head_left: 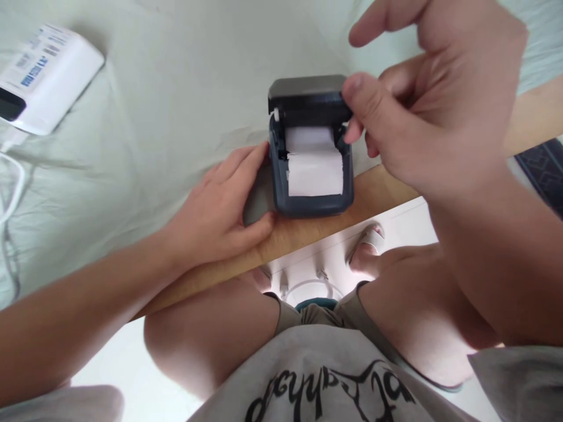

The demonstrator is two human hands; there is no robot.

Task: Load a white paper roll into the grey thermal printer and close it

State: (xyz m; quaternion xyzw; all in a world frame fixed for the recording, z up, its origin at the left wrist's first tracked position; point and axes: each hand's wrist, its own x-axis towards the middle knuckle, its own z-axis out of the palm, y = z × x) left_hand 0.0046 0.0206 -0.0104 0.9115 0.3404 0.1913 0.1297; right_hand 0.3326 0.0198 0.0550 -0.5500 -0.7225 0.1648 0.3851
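A small dark-blue thermal printer (313, 205) sits at the table's front edge with its lid (308, 97) tilted up. Inside its bay lies a white paper roll (314, 173), its loose end spread toward me. My right hand (440, 99) grips the lid's right corner between the thumb and a finger behind it, while the index finger sticks out apart. My left hand (224, 202) rests flat on the table, fingertips against the printer's left side and thumb near its lower left corner.
A white box-shaped device (53, 76) with a printed label lies at the upper left, a white cable (17, 187) running from it. Pale green cloth (176, 76) covers the table, and the bare wooden edge (246, 261) runs above my legs. A dark patterned item (543, 170) is at the right.
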